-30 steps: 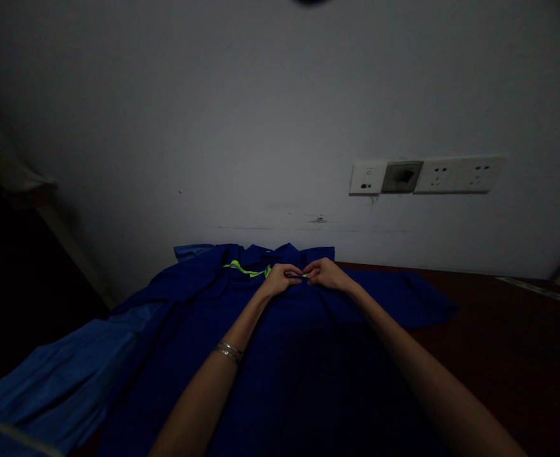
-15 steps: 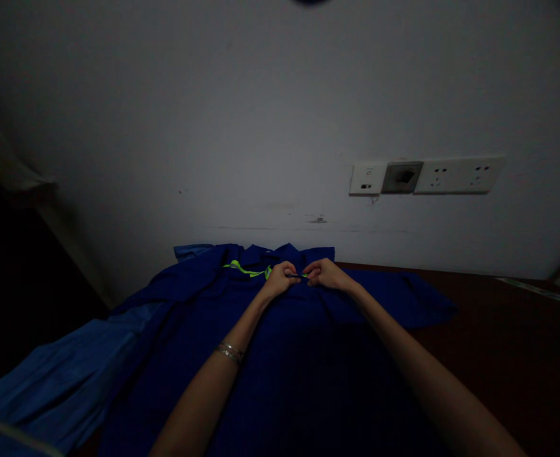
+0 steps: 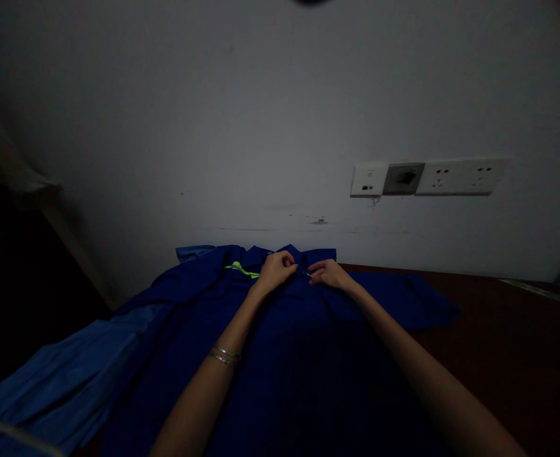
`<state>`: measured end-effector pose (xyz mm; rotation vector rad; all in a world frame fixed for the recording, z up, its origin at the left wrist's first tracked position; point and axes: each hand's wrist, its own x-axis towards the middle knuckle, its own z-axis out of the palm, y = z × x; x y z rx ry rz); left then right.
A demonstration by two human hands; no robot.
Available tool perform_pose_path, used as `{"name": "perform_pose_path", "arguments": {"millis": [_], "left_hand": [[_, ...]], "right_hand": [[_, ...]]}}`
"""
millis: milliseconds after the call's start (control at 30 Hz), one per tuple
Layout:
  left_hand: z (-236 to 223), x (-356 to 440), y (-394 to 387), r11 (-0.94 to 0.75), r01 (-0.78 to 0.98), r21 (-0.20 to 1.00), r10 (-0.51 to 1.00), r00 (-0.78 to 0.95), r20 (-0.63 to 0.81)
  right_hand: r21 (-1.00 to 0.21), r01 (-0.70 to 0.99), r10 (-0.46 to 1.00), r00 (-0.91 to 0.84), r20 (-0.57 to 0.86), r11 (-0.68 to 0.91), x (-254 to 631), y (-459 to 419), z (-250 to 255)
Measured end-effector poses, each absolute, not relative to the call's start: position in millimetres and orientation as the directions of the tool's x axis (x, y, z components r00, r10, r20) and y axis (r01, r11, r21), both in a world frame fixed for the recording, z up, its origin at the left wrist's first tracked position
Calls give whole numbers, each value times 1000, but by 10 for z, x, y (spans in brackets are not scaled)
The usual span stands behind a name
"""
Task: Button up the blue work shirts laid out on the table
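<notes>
A dark blue work shirt [image 3: 260, 343] lies spread out with its collar [image 3: 285, 252] toward the wall. A yellow-green strip [image 3: 240, 269] crosses its chest, partly covered by my left hand [image 3: 278, 269]. That hand is just below the collar, its thumb and fingertips closed in a pinch; I cannot make out what is between them. My right hand [image 3: 328, 274] is a short way to the right, its fingertips closed on the shirt's front, where a small pale edge shows. A metal bracelet [image 3: 224, 354] circles my left wrist.
Lighter blue cloth [image 3: 70, 374] hangs out at the left, under the shirt. The dark reddish-brown table [image 3: 503, 343] meets a pale wall [image 3: 241, 127] with a row of sockets [image 3: 455, 176]. A pale cord [image 3: 13, 431] crosses the lower left corner.
My left hand has moved slightly up toward the collar, away from the pinched spot on the shirt front. My right hand stays nearly in place, its index finger a little straighter.
</notes>
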<state>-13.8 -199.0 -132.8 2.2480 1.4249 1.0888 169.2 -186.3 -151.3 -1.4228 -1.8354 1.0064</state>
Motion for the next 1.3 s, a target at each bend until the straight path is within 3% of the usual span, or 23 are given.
{"name": "perform_pose_path", "arguments": {"millis": [133, 267, 367, 567, 700, 967, 1300], "left_hand": [[-1307, 40, -2137, -456, 712, 534, 888, 402, 224], [-1458, 199, -2173, -373, 758, 535, 926, 266, 269], [-1572, 237, -2118, -291, 731, 617, 947, 128, 295], [-1764, 304, -2025, -107, 447, 888, 990, -36, 137], [-1827, 350, -2055, 66, 185, 981, 994, -97, -48], [-1847, 376, -2108, 120, -104, 987, 984, -123, -133], [-1845, 396, -2125, 199, -242, 950, 967, -111, -230]], "right_hand": [[-842, 524, 979, -202, 25, 130, 1678, -1855, -1525], [-859, 496, 983, -176, 45, 128, 1686, -1808, -1572], [-863, 486, 986, -149, 72, 136, 1699, -1764, -1616], [-842, 510, 984, -128, 128, 176, 1692, -1754, -1654], [-804, 550, 974, -140, 178, 226, 1670, -1777, -1654], [-691, 643, 942, -191, 274, 331, 1633, -1805, -1664], [-666, 630, 916, -259, 305, 400, 1606, -1846, -1639]]}}
